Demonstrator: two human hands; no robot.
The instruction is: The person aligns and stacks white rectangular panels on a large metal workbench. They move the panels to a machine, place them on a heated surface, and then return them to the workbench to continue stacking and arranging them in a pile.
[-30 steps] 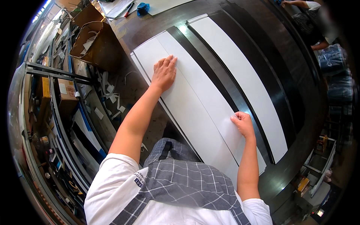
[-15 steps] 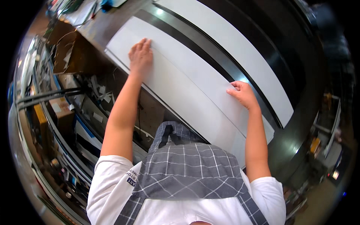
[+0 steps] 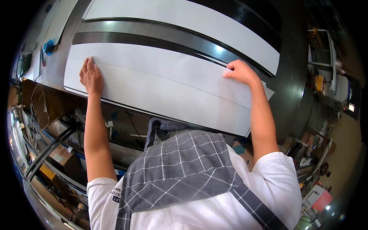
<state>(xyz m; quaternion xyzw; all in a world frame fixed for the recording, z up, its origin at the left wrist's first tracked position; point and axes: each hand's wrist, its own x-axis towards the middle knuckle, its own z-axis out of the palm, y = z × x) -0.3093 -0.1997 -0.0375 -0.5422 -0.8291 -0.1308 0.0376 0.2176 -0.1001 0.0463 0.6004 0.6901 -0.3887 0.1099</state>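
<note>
A long white sheet (image 3: pixel 161 63) lies on top of another white sheet (image 3: pixel 168 97), their overlap showing as a thin line. My left hand (image 3: pixel 91 78) rests flat near the left end, fingers stretched across that line. At the far edge, towards the right end, my right hand (image 3: pixel 240 73) is closed in a pinch on the upper sheet. Dark sheet material (image 3: pixel 103 37) shows beyond and under the white ones. The ends of the stack near my right forearm are slightly uneven.
Farther back on the dark, shiny table (image 3: pixel 142 30) lies a second long white panel (image 3: pixel 184 17) with a black edge. A blue object (image 3: pixel 48 46) sits at the left. Below the table's near edge are a cardboard box (image 3: pixel 42 103) and a metal rack (image 3: pixel 50 151) with scraps.
The view has turned, so the sheets now run more level across it. My left hand still lies on the left end, and my right hand remains at the far edge.
</note>
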